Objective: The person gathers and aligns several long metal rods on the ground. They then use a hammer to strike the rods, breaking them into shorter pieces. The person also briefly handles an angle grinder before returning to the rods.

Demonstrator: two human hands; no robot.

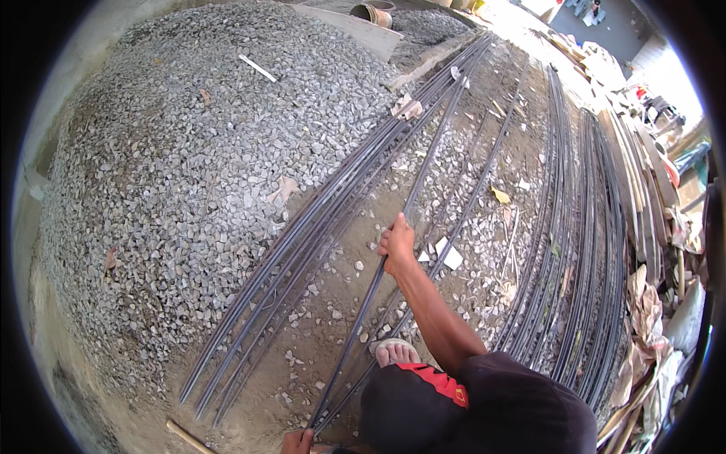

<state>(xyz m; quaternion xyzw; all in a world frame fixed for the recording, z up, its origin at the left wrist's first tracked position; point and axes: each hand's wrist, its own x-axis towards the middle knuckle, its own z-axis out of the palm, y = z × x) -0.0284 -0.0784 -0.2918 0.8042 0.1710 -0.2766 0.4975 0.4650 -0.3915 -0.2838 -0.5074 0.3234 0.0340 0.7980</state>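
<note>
My right hand (397, 244) is closed around a long dark steel rod (355, 334) that runs diagonally over the dirt. Lower down, at the bottom edge, my left hand (298, 442) grips the near part of the same rod, partly cut off by the frame. Beside it lie more single rods (483, 181). A bundle of rods (287, 246) stretches along the gravel's edge to my left. My sandaled foot (395, 352) is below my right hand, near a white broken piece (450, 253).
A large gravel heap (144, 174) covers the left, with buckets (370, 17) and a board (354, 36) behind. Many rods (584, 257) lie at right, bordered by stacked planks (639, 189) and crumpled sacks (644, 325). A wooden handle (189, 436) lies at lower left.
</note>
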